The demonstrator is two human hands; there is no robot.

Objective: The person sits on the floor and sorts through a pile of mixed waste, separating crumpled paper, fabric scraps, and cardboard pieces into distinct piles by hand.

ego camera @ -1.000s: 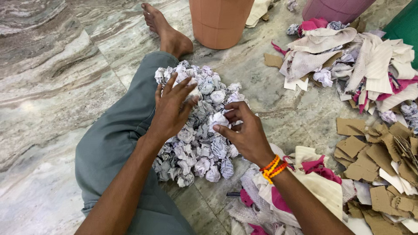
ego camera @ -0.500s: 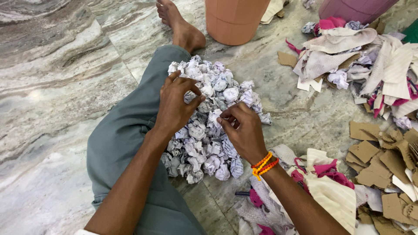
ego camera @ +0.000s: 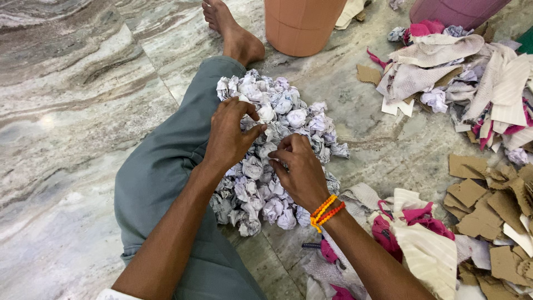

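Marble floor (ego camera: 72,111): 2 hands (fingers curled) on paper balls (ego camera: 277,139).

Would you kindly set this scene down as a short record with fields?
Setting: person seated on a marble floor
Left hand: fingers curled, on the pile of crumpled paper balls
Right hand: fingers bent, on the same pile; beaded bracelets at the wrist
Right of pile: cardboard scraps, cloth scraps
Far side: orange bucket

Heap of crumpled white paper balls (ego camera: 277,161) on floor beside leg, possibly printed.
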